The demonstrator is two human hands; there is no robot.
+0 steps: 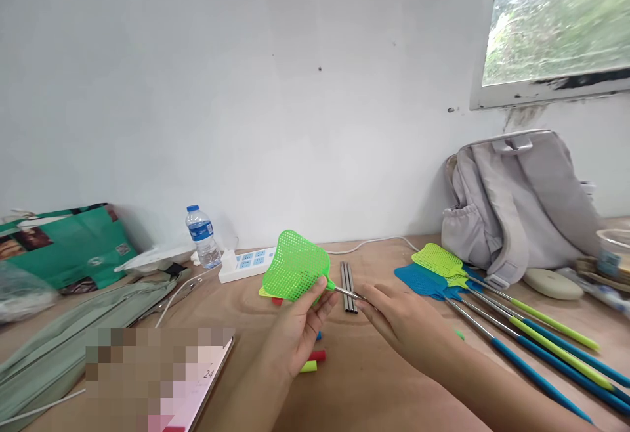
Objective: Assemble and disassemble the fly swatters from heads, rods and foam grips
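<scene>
A bright green fly swatter head [298, 264] is pinched at its neck by my left hand [300, 330], thumb on top. My right hand [394, 314] closes around the thin metal rod [347, 293] that meets this neck; its far end is hidden by the fingers. Behind the hands, several short metal tubes [349, 281] lie side by side on the wooden table [364, 386]. Below my left hand are a red sleeve [317, 356] and a yellow-green sleeve [308, 367], partly covered. Another yellow-green piece [268, 292] peeks out under the green head.
Several blue and yellow-green fly swatters [438, 261] lie to the right, by a grey backpack [531, 202]. Behind are a white power strip [249, 264] and a water bottle [203, 238]. At left are a green bag [73, 248], a grey-green cloth bag [93, 327] and a tablet-like screen [207, 373].
</scene>
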